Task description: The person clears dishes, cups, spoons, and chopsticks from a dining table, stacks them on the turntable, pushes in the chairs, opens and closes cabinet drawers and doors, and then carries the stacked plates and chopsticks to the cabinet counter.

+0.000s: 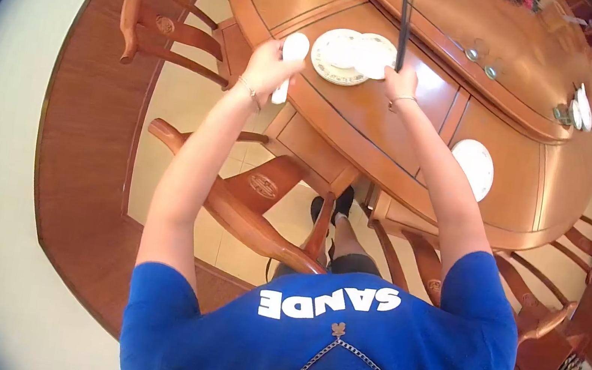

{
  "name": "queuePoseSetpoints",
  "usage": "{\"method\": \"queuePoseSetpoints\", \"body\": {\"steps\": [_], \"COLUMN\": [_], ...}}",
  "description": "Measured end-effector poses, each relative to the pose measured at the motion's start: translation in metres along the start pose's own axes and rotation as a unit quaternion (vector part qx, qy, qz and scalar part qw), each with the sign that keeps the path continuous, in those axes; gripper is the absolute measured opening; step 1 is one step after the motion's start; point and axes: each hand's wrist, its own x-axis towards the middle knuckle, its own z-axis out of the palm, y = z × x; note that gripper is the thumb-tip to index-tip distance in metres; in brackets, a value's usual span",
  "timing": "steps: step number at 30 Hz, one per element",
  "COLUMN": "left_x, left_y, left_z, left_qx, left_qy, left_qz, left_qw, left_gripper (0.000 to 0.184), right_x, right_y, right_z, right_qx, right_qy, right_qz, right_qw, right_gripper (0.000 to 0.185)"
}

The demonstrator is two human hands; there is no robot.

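My left hand (270, 66) is closed around a white soup spoon (296, 47), held beside the table's edge with its bowl up and its handle pointing down. In my right hand (401, 85) is a pair of black chopsticks (404, 30), their length rising away from me over the table. Between the hands lies a white plate with a patterned rim (338, 76). A smaller white dish (342, 46) sits on it, and another white dish (375, 54) overlaps its right side, close to my right fingertips. Whether those fingers touch that dish I cannot tell.
The round wooden table (366, 119) has a raised centre with small glasses (490, 72) on it. Another patterned plate (474, 168) lies to the right. A wooden chair (254, 217) stands right before me, with more chairs around the table.
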Motion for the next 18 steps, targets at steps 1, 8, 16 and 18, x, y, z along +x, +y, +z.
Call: {"method": "queuePoseSetpoints", "body": {"steps": [1,8,16,18], "left_x": [-0.014,-0.041,-0.032,-0.033], "left_y": [-0.004,-0.041,-0.058,-0.054], "left_z": [-0.001,-0.001,0.009,0.010], "left_qx": [-0.019,-0.069,-0.048,-0.017], "left_qy": [0.033,0.083,0.141,0.141], "left_qz": [-0.008,-0.038,0.009,-0.013], "left_qw": [0.999,0.993,0.989,0.990], "left_gripper": [0.021,0.031,0.041,0.041], "right_x": [0.003,0.031,0.048,0.046], "right_y": [-0.007,-0.008,0.011,0.013], "right_z": [0.010,0.058,0.069,0.068], "right_qx": [0.007,-0.062,-0.135,-0.132], "right_qy": [-0.025,-0.047,-0.117,-0.116], "right_qz": [0.021,0.020,0.017,-0.004], "right_qw": [0.999,0.997,0.984,0.984], "right_gripper": [0.023,0.023,0.032,0.031]}}
